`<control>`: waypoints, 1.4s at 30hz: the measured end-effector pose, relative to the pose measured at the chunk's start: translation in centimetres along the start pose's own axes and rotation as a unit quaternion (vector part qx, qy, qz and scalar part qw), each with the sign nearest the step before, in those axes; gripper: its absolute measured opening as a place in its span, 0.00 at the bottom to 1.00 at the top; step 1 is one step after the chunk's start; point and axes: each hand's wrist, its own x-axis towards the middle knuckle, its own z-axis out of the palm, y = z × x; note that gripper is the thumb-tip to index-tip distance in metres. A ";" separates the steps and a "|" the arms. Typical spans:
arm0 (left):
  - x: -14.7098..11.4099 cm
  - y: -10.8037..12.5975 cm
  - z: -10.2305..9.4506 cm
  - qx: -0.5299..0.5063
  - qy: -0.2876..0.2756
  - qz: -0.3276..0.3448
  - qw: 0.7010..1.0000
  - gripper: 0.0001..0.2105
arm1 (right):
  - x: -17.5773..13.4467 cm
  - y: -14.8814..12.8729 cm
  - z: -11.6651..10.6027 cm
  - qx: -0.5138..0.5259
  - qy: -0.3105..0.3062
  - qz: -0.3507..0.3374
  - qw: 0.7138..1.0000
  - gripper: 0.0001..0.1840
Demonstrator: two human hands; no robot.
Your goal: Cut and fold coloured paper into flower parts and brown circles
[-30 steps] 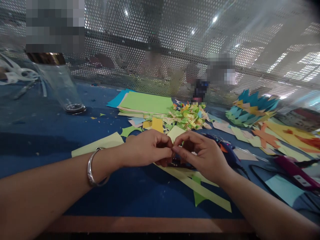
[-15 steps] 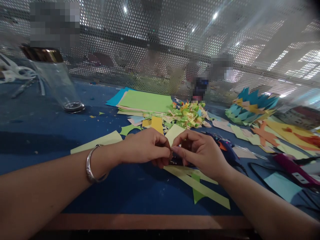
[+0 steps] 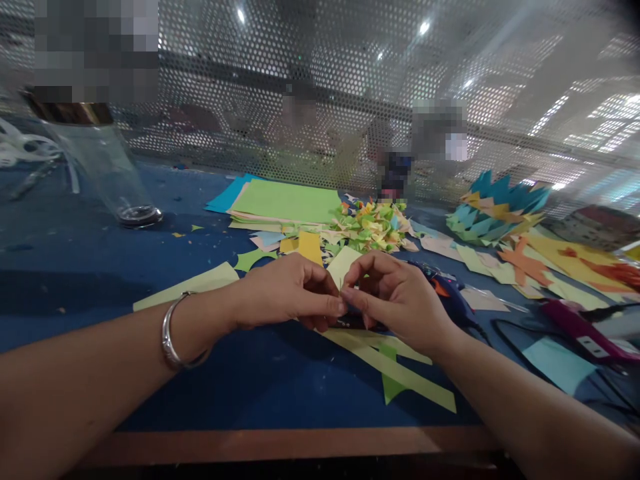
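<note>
Near the front middle of the table, my left hand (image 3: 295, 293) and my right hand (image 3: 395, 293) meet, thumbs and forefingers pinched together at the tips. Whatever small thing they pinch is mostly hidden by the fingers. A silver bangle (image 3: 169, 337) circles my left wrist. Below the fingertips lies a dark object (image 3: 346, 323), largely covered. Pale yellow-green paper (image 3: 345, 261) shows just behind the hands, and a long pale strip (image 3: 405, 375) crosses a green paper scrap (image 3: 391, 390) in front. Beside my right hand rests a dark blue glue gun (image 3: 457, 300) with its cord.
A paper stack (image 3: 290, 200) and a heap of folded paper bits (image 3: 377, 225) lie behind the hands. Left stands a glass bottle (image 3: 107, 167). On the right are a zigzag paper crown (image 3: 500, 212), orange cut paper (image 3: 525, 261) and a purple power strip (image 3: 575, 327). A perforated screen (image 3: 280, 133) backs the table.
The whole view has shifted slightly, so the things on the table sit a little further left. My fingertips remain together with only a small change in finger pose.
</note>
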 end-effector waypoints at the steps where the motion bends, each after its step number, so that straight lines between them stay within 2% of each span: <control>1: 0.0 -0.1 0.0 0.002 0.002 0.006 1.000 0.13 | 0.0 0.0 0.0 -0.003 0.000 -0.002 1.000 0.09; 10: 0.1 0.1 0.0 0.017 0.012 -0.003 1.000 0.13 | 0.0 -0.1 0.0 -0.036 0.008 -0.007 0.999 0.07; 13: 0.0 0.2 0.1 0.022 0.019 -0.011 1.000 0.10 | -0.2 0.0 -0.1 -0.042 0.008 -0.005 0.999 0.08; 22: 0.3 0.3 0.1 -0.024 0.041 -0.029 0.998 0.04 | 0.0 0.0 -0.2 -0.036 0.010 -0.002 0.999 0.09; 32: 0.4 0.2 0.2 -0.043 0.051 -0.021 0.998 0.04 | 0.0 0.0 -0.3 -0.044 0.022 0.019 0.999 0.09; 42: 0.3 0.0 -0.1 -0.043 0.041 -0.015 0.998 0.07 | 0.1 -0.1 -0.3 -0.023 -0.027 0.066 0.997 0.08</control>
